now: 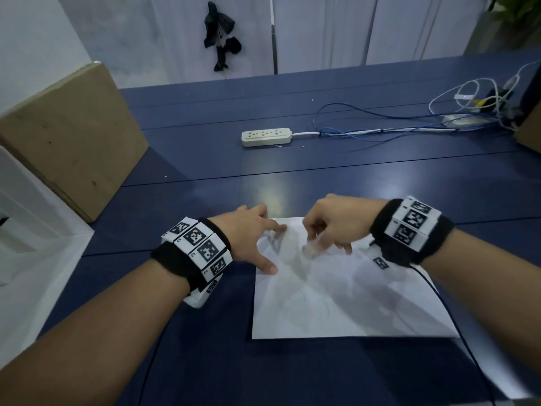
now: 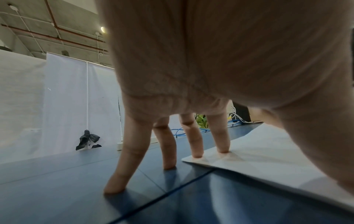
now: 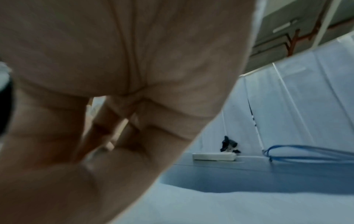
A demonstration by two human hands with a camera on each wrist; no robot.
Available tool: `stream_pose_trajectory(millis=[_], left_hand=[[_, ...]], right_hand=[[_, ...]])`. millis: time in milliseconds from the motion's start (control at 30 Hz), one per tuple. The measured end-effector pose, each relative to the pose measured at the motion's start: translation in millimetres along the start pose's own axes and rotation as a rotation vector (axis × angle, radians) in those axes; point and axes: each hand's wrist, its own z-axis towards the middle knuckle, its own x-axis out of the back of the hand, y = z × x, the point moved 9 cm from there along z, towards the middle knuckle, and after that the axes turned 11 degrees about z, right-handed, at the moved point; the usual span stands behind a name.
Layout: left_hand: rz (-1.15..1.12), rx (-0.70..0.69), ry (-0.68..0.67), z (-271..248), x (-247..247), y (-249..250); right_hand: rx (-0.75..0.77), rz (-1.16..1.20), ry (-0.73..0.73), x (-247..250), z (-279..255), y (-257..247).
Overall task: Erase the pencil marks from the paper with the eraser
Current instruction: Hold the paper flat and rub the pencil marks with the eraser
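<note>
A white sheet of paper (image 1: 351, 303) lies on the blue table (image 1: 322, 186) in front of me, with faint grey marks near its upper left part. My left hand (image 1: 270, 247) is spread with straight fingers and presses on the sheet's upper left corner. In the left wrist view two fingertips (image 2: 223, 150) rest on the paper (image 2: 268, 159) and the other two on the table. My right hand (image 1: 317, 240) pinches a small white eraser (image 1: 308, 250), blurred, against the paper just right of the left hand. The right wrist view shows curled fingers (image 3: 107, 133) over the paper (image 3: 229, 209); the eraser is not plainly seen there.
A beige power strip (image 1: 266, 137) lies farther back, its cord and blue cables (image 1: 380, 133) running to the right. A cardboard box (image 1: 67, 136) and a white box (image 1: 29, 230) stand on the left. A thin black cable (image 1: 439, 294) trails from my right wrist over the paper's right edge.
</note>
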Motion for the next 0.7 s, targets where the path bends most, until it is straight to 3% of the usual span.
stream_pose_trajectory(millis=[67, 100, 233, 300, 367, 467, 500, 700], left_hand=[[-0.004, -0.004, 0.006, -0.5, -0.8, 0.5], [-0.005, -0.005, 0.007, -0.3, -0.1, 1.2], [0.004, -0.006, -0.008, -0.4, 3.9, 3.1], [0.003, -0.002, -0.005, -0.8, 4.2, 2.8], [-0.003, 0.002, -0.003, -0.1, 2.6, 1.8], [0.0, 0.002, -0.01, 0.5, 0.2, 1.1], [0.002, 0.001, -0.012, 0.4, 0.7, 1.4], [-0.007, 0.008, -0.021, -0.3, 2.8, 2.6]], right_hand=[[0.007, 0.006, -0.102, -15.5, -4.1, -2.3], [0.008, -0.014, -0.08, -11.8, -1.7, -2.7], [-0.037, -0.086, 0.208, 31.7, 16.7, 5.4], [-0.037, -0.066, 0.25, 37.5, 17.7, 7.4], [-0.005, -0.019, 0.126, 19.8, 11.9, 4.8], [-0.001, 0.048, -0.181, -22.9, -5.3, -1.7], [-0.009, 0.033, -0.201, -25.3, -6.6, -2.2], [-0.059, -0.083, 0.229, 35.2, 14.0, 10.3]])
